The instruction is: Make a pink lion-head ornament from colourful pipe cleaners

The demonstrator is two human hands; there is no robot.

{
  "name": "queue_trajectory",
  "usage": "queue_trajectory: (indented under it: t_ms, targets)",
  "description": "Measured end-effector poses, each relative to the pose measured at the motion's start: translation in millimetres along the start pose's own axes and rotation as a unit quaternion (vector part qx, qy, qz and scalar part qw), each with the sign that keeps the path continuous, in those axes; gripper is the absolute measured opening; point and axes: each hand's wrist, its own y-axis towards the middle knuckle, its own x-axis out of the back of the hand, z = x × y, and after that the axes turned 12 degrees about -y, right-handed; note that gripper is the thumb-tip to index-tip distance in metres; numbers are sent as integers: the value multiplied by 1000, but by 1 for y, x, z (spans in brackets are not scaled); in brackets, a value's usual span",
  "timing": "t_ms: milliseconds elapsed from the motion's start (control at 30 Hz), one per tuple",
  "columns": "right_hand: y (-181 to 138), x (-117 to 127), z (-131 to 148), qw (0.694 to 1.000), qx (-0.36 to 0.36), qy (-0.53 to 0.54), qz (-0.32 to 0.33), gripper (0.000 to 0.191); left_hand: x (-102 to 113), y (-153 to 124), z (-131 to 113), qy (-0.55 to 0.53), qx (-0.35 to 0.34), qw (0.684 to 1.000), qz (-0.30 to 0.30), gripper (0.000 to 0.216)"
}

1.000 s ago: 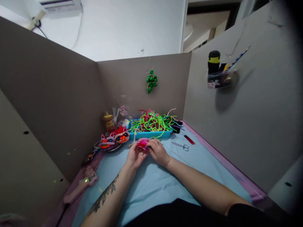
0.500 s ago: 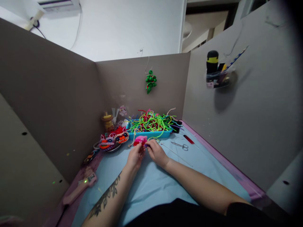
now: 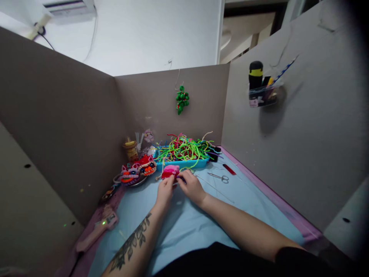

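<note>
My left hand point(image 3: 165, 191) and my right hand point(image 3: 191, 186) meet over the light blue mat point(image 3: 184, 227) and both pinch a small pink and red fuzzy craft piece point(image 3: 170, 171). The left fingers close on its lower left side. The right fingertips press on its right edge, where a bit of purple shows. Just behind the piece stands a blue tray point(image 3: 184, 163) heaped with green, red and other coloured pipe cleaners point(image 3: 184, 148).
Finished fuzzy figures point(image 3: 138, 170) lie left of the tray beside a yellow spool point(image 3: 130, 148). Small scissors point(image 3: 219, 177) and a red tool point(image 3: 230, 169) lie to the right. A pink glue gun point(image 3: 96, 231) rests at the left edge. Cardboard walls enclose the desk; a green ornament point(image 3: 181, 99) hangs behind.
Both hands have lifted and turned the pink piece a little, so it now stands more upright; the hands stay together in nearly the same place.
</note>
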Motion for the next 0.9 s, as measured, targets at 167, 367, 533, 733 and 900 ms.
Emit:
queue_trajectory:
  t_ms: [167,367,533,733,900]
  targets:
    - [2,3,1,1000,-9,16,-20,9,7,3,6,116,-61,991,4,44]
    - [2,2,3,999,-22,37,-25,9,7,1,6,139,-83,987,7,43]
    - [1,2,4,998,-34,51,-23,11,5,-1,2,101,-69,993,-3,38]
    - [2,4,5,997,-35,61,-15,13,2,-3,-1,65,-54,996,-17,32]
    - [4,7,5,995,-54,81,-13,13,1,-4,-4,93,-60,994,-16,32]
